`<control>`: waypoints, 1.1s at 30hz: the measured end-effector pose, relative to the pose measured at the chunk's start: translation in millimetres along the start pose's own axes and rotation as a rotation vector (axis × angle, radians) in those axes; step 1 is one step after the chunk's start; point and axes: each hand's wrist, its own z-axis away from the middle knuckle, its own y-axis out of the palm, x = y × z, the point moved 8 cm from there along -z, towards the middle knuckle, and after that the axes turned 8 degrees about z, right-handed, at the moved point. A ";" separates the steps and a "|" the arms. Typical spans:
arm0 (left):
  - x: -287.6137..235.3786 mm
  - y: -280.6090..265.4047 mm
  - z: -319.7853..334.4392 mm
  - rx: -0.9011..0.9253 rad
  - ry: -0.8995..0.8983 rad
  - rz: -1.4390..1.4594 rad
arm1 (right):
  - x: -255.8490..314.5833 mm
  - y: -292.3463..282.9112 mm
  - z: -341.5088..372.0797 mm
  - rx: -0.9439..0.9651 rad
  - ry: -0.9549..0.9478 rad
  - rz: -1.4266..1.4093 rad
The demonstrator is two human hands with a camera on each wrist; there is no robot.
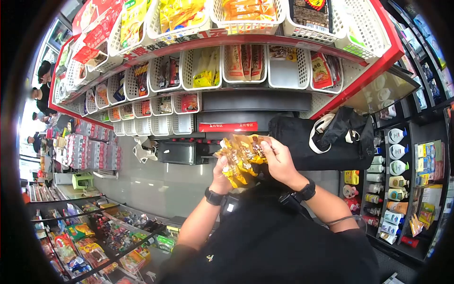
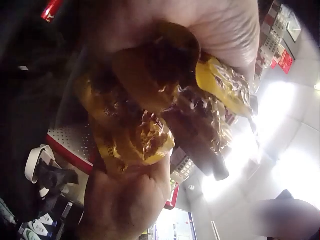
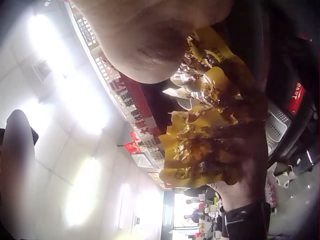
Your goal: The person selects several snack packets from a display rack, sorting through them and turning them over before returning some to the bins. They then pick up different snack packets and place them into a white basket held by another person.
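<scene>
Several glossy yellow-and-brown snack packets (image 1: pixel 240 158) are held in a fanned bunch between my two hands, in front of my chest. My left hand (image 1: pixel 221 177) grips the bunch's left side. On the right, my right hand (image 1: pixel 281 162) pinches its other end, thumb on top. Seen from the left wrist, crinkled packets (image 2: pixel 150 137) hang between the near palm and the right hand (image 2: pixel 125 202). The right wrist view shows packets (image 3: pixel 200 150) stacked in overlapping layers, partly covering the left hand (image 3: pixel 237 190).
Ahead stands a red-edged shelf rack (image 1: pixel 326 111) with white baskets (image 1: pixel 288 75) of snack packets. A black bag (image 1: pixel 293 144) with a pale strap lies at right front. Bottles (image 1: pixel 397 151) line a right shelf. Packaged goods (image 1: pixel 80 232) fill racks at lower left, above grey floor (image 1: pixel 179 189).
</scene>
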 end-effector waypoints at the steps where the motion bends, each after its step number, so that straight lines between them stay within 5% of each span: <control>1: 3.0 -2.2 0.5 -0.003 -0.023 0.007 | -4.7 1.9 -0.1 0.031 0.018 -0.023; 10: 19.8 -15.1 -6.1 -0.023 -0.073 0.028 | -16.5 4.2 -28.2 0.029 -0.156 0.337; 13: 22.4 -16.6 -6.8 -0.009 -0.080 -0.030 | -13.7 1.8 -41.6 0.136 -0.060 0.514; 17: 23.4 -13.2 -9.7 -0.084 -0.053 0.023 | 2.1 15.6 -38.8 0.089 -0.264 0.552; 20: 26.4 -27.8 -9.6 -0.066 -0.042 0.060 | -19.4 32.1 -33.0 0.194 -0.096 0.390; 23: 31.3 -49.9 -4.7 -0.153 -0.024 0.050 | -25.0 40.0 -16.5 0.103 -0.166 0.627; 27: 40.4 -71.2 3.0 -0.143 -0.115 0.224 | -27.3 43.6 -6.8 0.273 0.060 0.527; 31: 59.7 -112.9 15.6 -0.201 -0.196 0.382 | -33.4 43.7 3.4 0.315 0.148 0.136; 33: 62.1 -114.2 19.5 -0.233 -0.181 0.446 | -32.7 25.3 -6.6 0.296 0.083 0.199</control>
